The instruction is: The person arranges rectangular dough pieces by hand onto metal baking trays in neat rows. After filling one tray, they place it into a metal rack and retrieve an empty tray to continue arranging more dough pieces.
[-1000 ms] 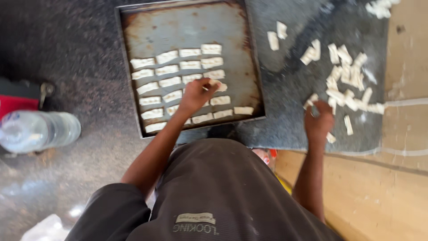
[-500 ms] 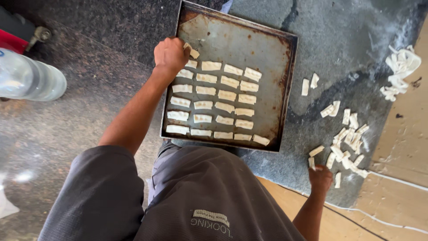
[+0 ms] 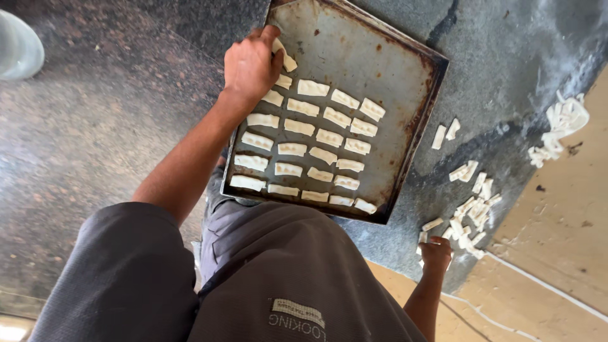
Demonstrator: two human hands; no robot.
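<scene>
A rusty metal baking tray [image 3: 415, 133] lies on the dark stone counter and holds several rows of small pale dough pieces [image 3: 316, 136]. My left hand [image 3: 248, 63] is over the tray's far left side, at the top of the rows. Its fingers pinch one dough piece [image 3: 287, 61]. My right hand [image 3: 436, 252] rests knuckles-up at the near edge of a scatter of loose dough pieces [image 3: 472, 206] on the counter right of the tray. Its fingers curl downward, and what they grip is hidden.
A heap of dough scraps [image 3: 563, 120] lies at the far right, where the stone meets a tan floured surface [image 3: 563, 253]. Part of a clear plastic bottle [image 3: 18, 50] shows at the top left. My grey shirt fills the bottom of the view.
My left hand has moved from the lower rows up to the far left end of the tray, holding a piece. My right hand stays by the loose pieces. The view has tilted.
</scene>
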